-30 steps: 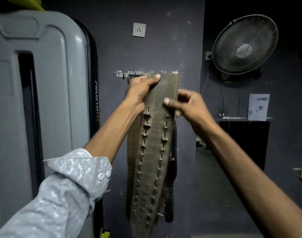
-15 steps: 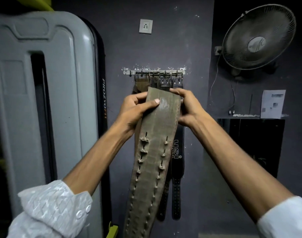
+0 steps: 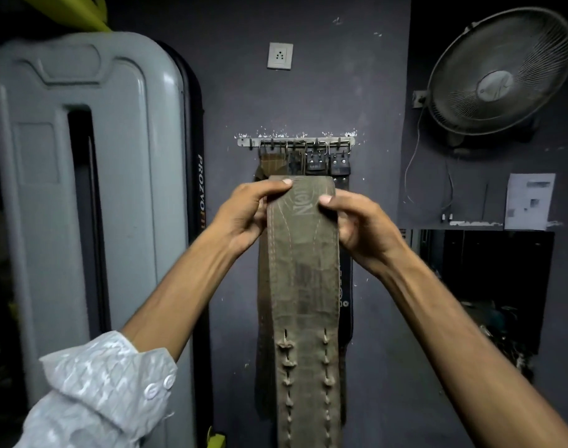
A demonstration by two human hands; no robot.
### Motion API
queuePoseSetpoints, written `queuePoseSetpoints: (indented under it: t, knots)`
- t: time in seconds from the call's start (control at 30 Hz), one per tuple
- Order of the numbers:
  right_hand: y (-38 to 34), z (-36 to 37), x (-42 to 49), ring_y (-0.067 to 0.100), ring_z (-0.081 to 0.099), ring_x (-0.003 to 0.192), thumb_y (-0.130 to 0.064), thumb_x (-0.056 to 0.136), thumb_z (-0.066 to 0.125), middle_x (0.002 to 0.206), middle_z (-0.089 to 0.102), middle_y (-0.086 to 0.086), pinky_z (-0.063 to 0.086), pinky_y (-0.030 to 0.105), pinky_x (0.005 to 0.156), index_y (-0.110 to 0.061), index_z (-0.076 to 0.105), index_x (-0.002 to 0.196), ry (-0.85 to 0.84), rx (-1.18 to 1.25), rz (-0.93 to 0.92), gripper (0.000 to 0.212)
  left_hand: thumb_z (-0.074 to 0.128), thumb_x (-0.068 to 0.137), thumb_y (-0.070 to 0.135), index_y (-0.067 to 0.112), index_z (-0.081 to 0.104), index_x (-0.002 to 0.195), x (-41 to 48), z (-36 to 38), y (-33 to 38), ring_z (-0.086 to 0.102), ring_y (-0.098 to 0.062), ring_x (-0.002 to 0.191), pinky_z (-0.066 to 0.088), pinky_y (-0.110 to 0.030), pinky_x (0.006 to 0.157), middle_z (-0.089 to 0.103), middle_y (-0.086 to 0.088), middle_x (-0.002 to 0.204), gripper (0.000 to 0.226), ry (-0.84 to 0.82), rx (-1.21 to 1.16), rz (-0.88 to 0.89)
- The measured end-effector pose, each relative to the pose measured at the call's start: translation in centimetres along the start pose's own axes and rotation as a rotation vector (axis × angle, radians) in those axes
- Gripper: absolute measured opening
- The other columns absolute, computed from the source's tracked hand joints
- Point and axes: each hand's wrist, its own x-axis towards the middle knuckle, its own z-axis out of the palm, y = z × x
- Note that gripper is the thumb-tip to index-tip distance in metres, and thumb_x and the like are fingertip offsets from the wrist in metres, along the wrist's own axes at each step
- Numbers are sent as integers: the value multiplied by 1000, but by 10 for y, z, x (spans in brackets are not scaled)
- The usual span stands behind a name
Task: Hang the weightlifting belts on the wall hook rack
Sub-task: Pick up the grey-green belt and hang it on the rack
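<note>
I hold a wide olive-green leather belt [image 3: 303, 286] upright in front of the wall, its two rows of holes hanging down to the frame's bottom. My left hand [image 3: 244, 215] grips its upper left edge, thumb on the top. My right hand [image 3: 357, 224] grips the upper right edge, thumb on the face. Just above the belt's top, a metal hook rack [image 3: 295, 141] is fixed to the dark wall. Several belts [image 3: 311, 161] hang from it by their buckles, mostly hidden behind the held belt.
A tall grey machine housing [image 3: 82, 189] fills the left side. A wall socket [image 3: 279, 55] sits above the rack. A wall fan [image 3: 499, 72] is mounted at the upper right, with a paper sheet [image 3: 530, 200] and a dark opening below it.
The belt's top has come down from the rack level to below it, uncovering the rack and hanging buckles. Both hands have slid along the belt, so the holes now sit far lower.
</note>
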Motion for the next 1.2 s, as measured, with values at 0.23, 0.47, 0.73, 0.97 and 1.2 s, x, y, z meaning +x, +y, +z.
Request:
queuePoseSetpoints:
  t: [0.23, 0.47, 0.73, 0.97, 1.2]
  knots:
    - [-5, -10, 16, 33, 67, 100, -46, 89, 64, 110, 69, 18, 55, 44, 96, -2, 71, 120, 148, 211, 231, 54, 70, 77, 5, -3, 57, 130, -4, 5, -18, 69, -18, 102, 55, -32, 95, 71, -10, 112, 55, -198, 182, 134]
    - [13, -6, 35, 32, 63, 84, -4, 79, 69, 101, 70, 15, 54, 33, 80, -2, 69, 109, -3, 101, 32, 30, 62, 86, 61, 13, 69, 122, -4, -31, -35, 69, -23, 103, 57, -40, 92, 71, -14, 118, 60, -85, 144, -160]
    - [30, -26, 11, 25, 69, 102, -8, 80, 73, 112, 72, 13, 55, 32, 88, 0, 64, 125, -97, -133, -20, 47, 81, 73, 30, 5, 72, 116, 22, -18, -27, 54, -26, 97, 49, -31, 85, 66, -17, 113, 50, 3, 100, -49]
    - [15, -38, 28, 35, 59, 109, -52, 79, 76, 113, 62, 20, 37, 45, 116, -2, 67, 126, 86, 208, 368, 71, 70, 76, 9, 13, 69, 125, 7, -5, -39, 67, -11, 98, 50, -20, 79, 73, -3, 111, 49, -147, 231, 178]
    - [32, -9, 32, 27, 67, 95, 7, 89, 56, 109, 70, 18, 55, 36, 92, 2, 65, 118, 38, 114, 95, 31, 64, 89, 48, 18, 70, 93, 7, -36, -36, 50, -8, 51, 40, -17, 44, 62, 5, 74, 30, -53, 153, -133]
